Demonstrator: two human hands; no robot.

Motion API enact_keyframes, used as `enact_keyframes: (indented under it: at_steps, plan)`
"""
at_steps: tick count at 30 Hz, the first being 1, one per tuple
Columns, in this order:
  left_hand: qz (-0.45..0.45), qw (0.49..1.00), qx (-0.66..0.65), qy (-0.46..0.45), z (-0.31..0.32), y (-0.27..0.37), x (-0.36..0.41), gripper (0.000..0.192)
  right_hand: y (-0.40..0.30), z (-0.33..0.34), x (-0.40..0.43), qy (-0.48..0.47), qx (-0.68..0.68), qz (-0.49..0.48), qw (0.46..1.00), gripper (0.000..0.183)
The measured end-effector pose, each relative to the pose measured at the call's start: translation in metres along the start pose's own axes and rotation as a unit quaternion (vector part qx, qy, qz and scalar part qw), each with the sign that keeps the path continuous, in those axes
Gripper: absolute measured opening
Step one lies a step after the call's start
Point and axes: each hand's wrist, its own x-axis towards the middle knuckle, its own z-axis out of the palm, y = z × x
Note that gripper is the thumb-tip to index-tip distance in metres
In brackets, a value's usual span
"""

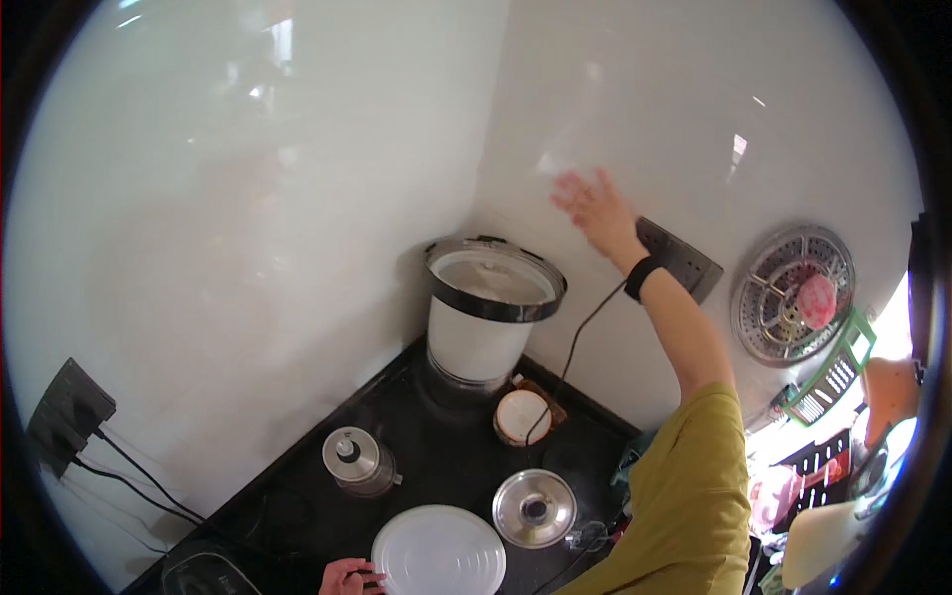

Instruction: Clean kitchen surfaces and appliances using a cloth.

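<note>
My right hand (595,212) is raised beside the tiled or glossy wall, fingers spread, slightly blurred and holding nothing. A black band (642,278) circles its wrist, partly in front of a dark electrical socket plate (683,260). At the bottom edge, my left hand (349,577) has its fingertips at the left rim of a round white plate or lid (439,554); the frame cuts off part of this hand, so its grip is unclear. To the right of the white disc lies a round steel lid (534,509) with a dark centre.
A tall white bin (476,342) with a clear lid stands in the corner. Nearby are a white-topped round container (523,418) and a steel-capped jar (353,454). A dark cable (573,349) hangs to the black countertop (439,476). A perforated steel disc (773,327) is against the right wall.
</note>
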Motion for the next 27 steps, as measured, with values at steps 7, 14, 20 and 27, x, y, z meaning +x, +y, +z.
enact_keyframes:
  at_steps: [7, 14, 20, 27]
  plan:
    - [0.013, 1.0, 0.009, -0.003, 0.001, 0.004, -0.015, 0.024, 0.056, -0.031, -0.017, 0.003, 0.103, 0.118, 0.988, 0.08]
    - [0.01, 1.0, 0.022, 0.012, 0.007, 0.014, -0.025, 0.022, 0.058, -0.042, -0.025, 0.01, 0.111, 0.047, 0.993, 0.091]
    - [0.018, 0.999, 0.035, -0.005, 0.011, 0.009, -0.021, 0.023, 0.072, -0.069, -0.005, -0.053, 0.11, 0.027, 0.992, 0.106]
    - [0.005, 0.999, 0.05, -0.018, 0.013, 0.002, -0.02, 0.023, 0.026, -0.034, -0.02, -0.089, 0.04, -0.082, 0.992, 0.118]
